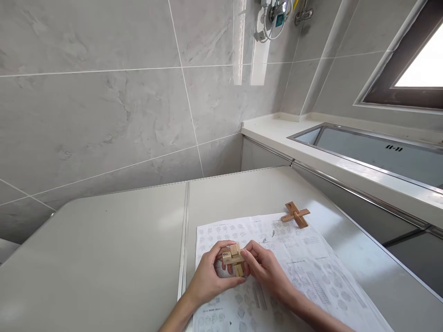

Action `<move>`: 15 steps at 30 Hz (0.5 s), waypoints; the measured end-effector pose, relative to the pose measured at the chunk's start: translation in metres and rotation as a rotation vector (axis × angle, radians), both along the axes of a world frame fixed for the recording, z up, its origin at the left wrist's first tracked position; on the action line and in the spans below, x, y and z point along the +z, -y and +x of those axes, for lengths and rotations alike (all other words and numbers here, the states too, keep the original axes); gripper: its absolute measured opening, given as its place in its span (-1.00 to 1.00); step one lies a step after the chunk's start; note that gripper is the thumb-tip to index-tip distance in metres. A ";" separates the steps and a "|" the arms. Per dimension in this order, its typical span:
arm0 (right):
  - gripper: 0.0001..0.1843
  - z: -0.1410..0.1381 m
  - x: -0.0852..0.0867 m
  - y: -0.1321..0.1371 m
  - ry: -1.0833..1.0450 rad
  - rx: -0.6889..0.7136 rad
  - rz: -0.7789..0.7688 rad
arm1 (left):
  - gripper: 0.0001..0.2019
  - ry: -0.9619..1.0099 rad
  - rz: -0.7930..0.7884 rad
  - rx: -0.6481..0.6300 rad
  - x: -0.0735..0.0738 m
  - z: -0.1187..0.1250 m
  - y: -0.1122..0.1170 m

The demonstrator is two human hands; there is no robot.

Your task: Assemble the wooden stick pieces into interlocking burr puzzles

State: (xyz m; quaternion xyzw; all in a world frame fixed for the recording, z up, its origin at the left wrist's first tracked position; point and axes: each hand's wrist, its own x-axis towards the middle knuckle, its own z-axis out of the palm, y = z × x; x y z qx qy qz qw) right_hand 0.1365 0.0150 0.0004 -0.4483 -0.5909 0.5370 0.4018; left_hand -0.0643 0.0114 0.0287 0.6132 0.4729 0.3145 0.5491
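Observation:
Both hands hold a light wooden interlocking puzzle (236,259) above a printed sheet (287,295). My left hand (207,276) curves round its left side, with the thumb near its lower end. The fingertips of my right hand (265,267) pinch its right side. Dark markings show on the puzzle's left block. Part of it is hidden behind the fingers. A darker brown wooden cross-shaped puzzle (296,215) lies apart, at the sheet's upper right edge.
The pale folding table (138,258) has a seam left of the sheet. Behind it rises a grey tiled wall (104,115). On the right stands a white counter (273,133) with a sink (374,145). Pipes and cables (277,18) hang at the top.

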 end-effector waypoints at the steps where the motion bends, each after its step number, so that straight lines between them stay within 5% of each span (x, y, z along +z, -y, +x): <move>1: -0.44 -0.001 0.000 0.000 0.004 -0.010 -0.001 | -0.35 0.003 0.004 0.002 0.000 0.000 0.000; 15: -0.42 -0.005 -0.001 -0.007 -0.057 -0.031 -0.093 | -0.38 0.008 0.072 0.011 -0.001 0.001 0.000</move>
